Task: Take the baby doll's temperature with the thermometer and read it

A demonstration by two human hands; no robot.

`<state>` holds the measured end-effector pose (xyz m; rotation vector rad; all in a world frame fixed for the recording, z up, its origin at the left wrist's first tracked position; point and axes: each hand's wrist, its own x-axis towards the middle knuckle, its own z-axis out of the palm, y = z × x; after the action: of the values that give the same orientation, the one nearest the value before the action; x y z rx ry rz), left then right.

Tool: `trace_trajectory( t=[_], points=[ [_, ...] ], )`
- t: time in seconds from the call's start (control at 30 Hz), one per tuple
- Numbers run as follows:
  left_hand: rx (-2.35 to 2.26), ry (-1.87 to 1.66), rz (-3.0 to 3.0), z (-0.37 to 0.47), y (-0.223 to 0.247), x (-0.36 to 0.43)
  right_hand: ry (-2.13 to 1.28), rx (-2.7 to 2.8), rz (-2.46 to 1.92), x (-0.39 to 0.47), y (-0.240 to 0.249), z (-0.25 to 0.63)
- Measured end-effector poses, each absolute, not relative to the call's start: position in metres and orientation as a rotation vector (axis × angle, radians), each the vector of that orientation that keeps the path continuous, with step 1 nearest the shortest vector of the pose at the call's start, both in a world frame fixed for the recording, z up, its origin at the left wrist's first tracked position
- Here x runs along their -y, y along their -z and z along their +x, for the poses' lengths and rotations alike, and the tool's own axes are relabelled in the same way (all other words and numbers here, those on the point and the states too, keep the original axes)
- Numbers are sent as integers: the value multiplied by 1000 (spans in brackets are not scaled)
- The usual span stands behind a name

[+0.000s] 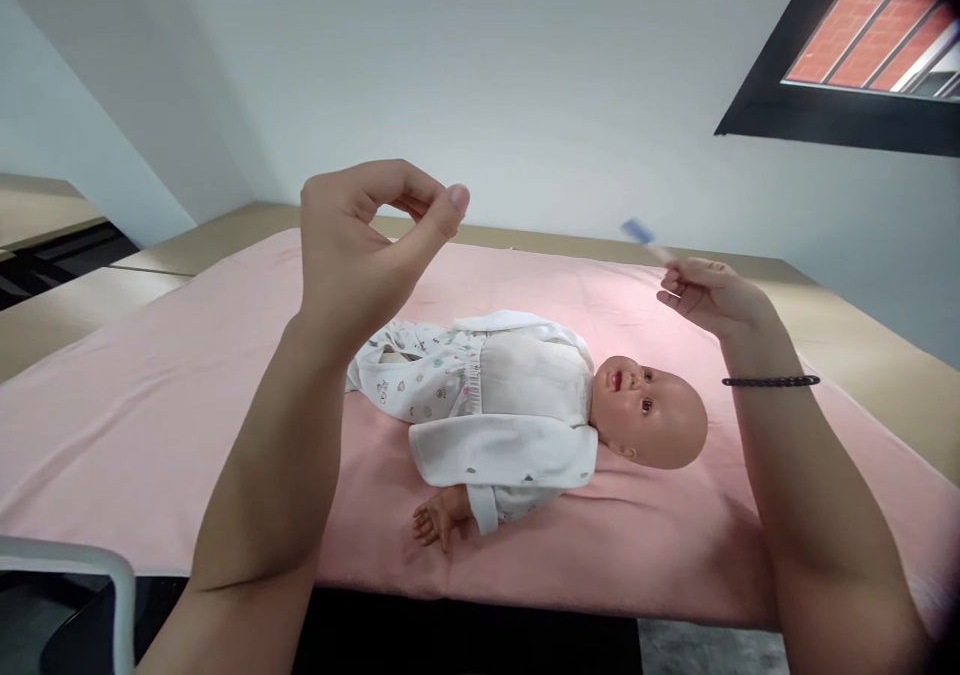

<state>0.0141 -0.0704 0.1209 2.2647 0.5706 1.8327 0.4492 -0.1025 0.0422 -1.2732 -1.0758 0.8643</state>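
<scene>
Right hand [709, 295] pinches a thin blue-tipped stick [643, 235], blurred, above the baby doll [525, 405] lying on the pink sheet [112, 425]; left hand [360, 245] hovers curled, empty. Steadying the stick would help.

One doll [525, 405], one pink cloth [112, 415], one bench [862, 345], one thin stick [646, 238], one wristband [771, 382], two hands.

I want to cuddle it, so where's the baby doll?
The baby doll lies mid-view on the pink blanket, between the raised left hand and right hand.
</scene>
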Motion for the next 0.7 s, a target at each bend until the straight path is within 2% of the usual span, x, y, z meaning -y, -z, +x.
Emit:
trace_trajectory(
  t=[0.23, 0.43, 0.6, 0.7],
  points=[
    [-587, -1850, 2305, 14, -120, 71, -878, 1086, -1318, 102, -39, 452],
    [-600, -1851, 2307, 14, -121, 72, -851, 1069, -1124, 97, -36, 446],
    [-623, -1850, 2282, 15, -120, 71, -903, 1157, -1319, 97, -26, 445],
    [-631, -1848, 2274, 15, -121, 71, -946, 1113, -1253, 91, -22, 449]
  ],
)
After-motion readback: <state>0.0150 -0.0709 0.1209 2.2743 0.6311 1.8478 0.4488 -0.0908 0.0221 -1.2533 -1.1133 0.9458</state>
